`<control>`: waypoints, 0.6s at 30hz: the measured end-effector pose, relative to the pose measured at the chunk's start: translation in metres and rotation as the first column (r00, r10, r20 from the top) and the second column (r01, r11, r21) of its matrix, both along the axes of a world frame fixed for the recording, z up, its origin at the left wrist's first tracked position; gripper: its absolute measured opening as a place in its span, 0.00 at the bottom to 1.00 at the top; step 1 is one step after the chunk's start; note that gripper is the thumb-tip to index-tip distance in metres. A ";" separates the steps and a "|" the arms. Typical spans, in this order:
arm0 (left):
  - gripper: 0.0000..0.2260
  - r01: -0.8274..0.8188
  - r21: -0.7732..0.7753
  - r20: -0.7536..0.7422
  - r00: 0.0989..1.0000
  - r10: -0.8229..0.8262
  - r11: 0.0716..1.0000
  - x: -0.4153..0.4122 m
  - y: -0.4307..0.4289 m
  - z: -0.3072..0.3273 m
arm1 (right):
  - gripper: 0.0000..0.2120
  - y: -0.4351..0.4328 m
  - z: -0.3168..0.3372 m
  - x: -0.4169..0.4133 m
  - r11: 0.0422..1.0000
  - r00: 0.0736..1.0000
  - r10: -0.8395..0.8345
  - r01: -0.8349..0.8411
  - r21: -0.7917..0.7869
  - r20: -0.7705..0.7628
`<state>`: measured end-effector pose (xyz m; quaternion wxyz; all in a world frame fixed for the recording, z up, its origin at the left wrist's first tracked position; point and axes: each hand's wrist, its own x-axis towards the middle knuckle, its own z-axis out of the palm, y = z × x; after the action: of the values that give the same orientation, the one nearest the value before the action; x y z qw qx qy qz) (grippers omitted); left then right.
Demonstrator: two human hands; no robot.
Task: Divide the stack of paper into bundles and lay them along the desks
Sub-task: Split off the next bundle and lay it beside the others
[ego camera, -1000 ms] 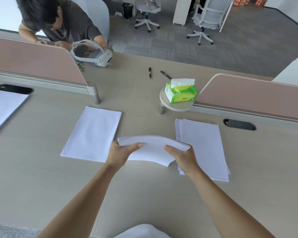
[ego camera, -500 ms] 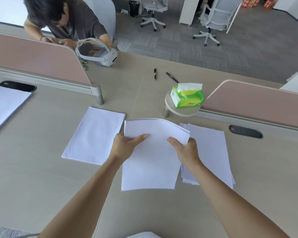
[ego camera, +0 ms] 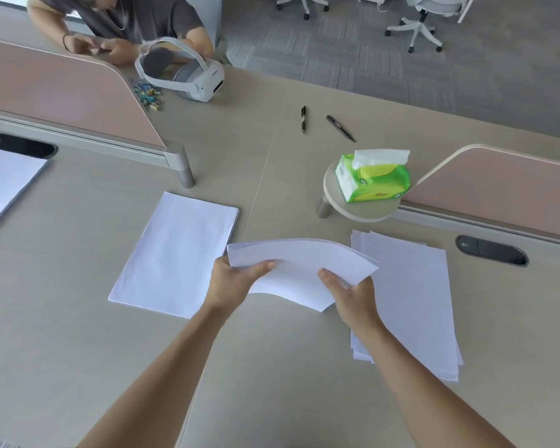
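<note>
Left hand (ego camera: 232, 281) grips the bundle (ego camera: 299, 270) at its left end, thumb on top, fingers curled under. Right hand (ego camera: 353, 294) grips the right end the same way. Bundle is white paper, bowed upward, held above the bench (ego camera: 78, 350). Below right: loose stack (ego camera: 411, 302), edges uneven. Left: a flat, squared pile (ego camera: 177, 253).

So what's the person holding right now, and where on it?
A bundle of white paper, in both hands: the left hand grips its left end and the right hand its right end. It bows upward between them.
</note>
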<state>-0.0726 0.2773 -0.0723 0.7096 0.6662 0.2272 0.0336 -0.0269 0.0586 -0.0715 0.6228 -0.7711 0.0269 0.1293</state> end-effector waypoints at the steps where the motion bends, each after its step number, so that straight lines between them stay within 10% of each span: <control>1: 0.06 0.000 0.005 -0.010 1.000 0.000 1.000 0.001 0.001 -0.004 | 0.08 -0.001 -0.005 0.002 1.000 1.000 -0.001 0.001 0.000 -0.012; 6: 0.05 -0.055 0.030 -0.035 0.998 0.056 0.998 0.014 0.001 -0.006 | 0.03 0.004 -0.015 0.020 0.999 0.998 -0.035 0.036 0.014 -0.053; 11: 0.31 -0.019 0.091 -0.262 0.964 0.042 0.996 0.050 0.006 -0.026 | 0.02 0.004 -0.017 0.051 0.998 0.995 0.008 -0.013 -0.055 -0.094; 18: 0.17 0.194 0.214 -0.612 0.790 -0.023 0.957 0.077 -0.010 -0.078 | 0.19 0.006 -0.082 0.053 0.958 0.884 -0.165 0.039 -0.283 -0.437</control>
<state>0.0041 0.2675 -0.1506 0.5048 0.7429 0.3957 -0.1915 0.0262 0.0642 -0.1533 0.4958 -0.7931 0.2303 0.2684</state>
